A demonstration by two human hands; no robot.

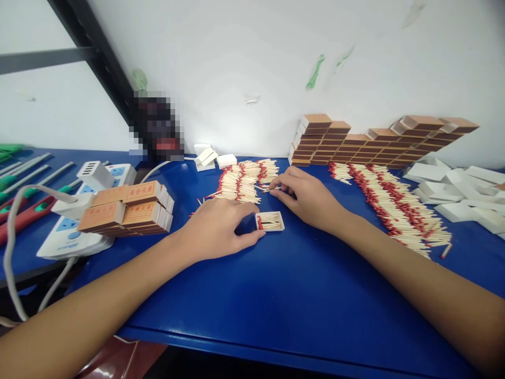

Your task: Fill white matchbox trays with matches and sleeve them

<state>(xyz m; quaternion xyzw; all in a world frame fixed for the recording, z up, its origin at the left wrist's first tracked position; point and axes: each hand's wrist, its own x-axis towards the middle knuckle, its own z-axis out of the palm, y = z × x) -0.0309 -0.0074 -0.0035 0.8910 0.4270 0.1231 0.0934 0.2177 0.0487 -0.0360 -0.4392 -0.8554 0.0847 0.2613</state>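
On blue desk [284, 310], left hand [221, 226] pinching matchbox tray [275, 229] between thumb and forefinger; right hand [302, 195] half-curling beside match pile [240, 181], grip unclear; uneven squeezing could be tipping tray, spilling matches [270, 219].

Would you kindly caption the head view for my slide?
Left hand at a matchbox tray, right hand at loose matches.

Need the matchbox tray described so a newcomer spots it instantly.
On the blue table, find the left hand. At its thumb and index fingertips sits a small, open white tray. Unlike the white pieces heaped at far right, it lies apart, with matches inside, red heads toward that hand.
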